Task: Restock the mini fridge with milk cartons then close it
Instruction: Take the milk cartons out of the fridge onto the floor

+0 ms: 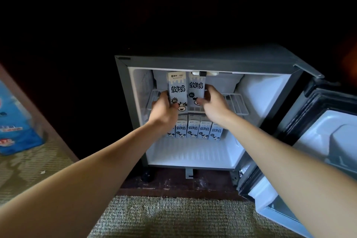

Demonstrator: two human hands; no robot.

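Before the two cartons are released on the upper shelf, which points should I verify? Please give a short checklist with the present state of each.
1. Left hand grip on the left carton, fingers curled round its lower part: ok.
2. Right hand grip on the right carton: ok.
3. Both cartons close to upright, side by side: ok.
4. Carton bases resting on the wire shelf: cannot tell, the hands hide them.
5. Bare shelf space to the right of the cartons: ok.
6. Door swung open, away from both arms: ok.
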